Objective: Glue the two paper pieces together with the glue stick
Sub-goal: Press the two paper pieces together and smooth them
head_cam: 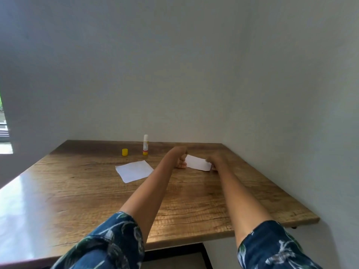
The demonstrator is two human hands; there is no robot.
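Note:
A small white paper piece [198, 162] is held a little above the wooden table between both hands. My left hand [179, 157] pinches its left edge and my right hand [213, 162] pinches its right edge. A larger white paper piece [134, 171] lies flat on the table to the left of my left arm. Behind it the glue stick [145, 145] stands upright with no cap on, white with a yellow and red base. Its yellow cap [125, 152] sits on the table to the left of the stick.
The wooden table [194, 200] is set into a corner, with grey walls at the back and on the right. Its left part shines with light from a window at the far left. Patterned blue sleeves cover my upper arms.

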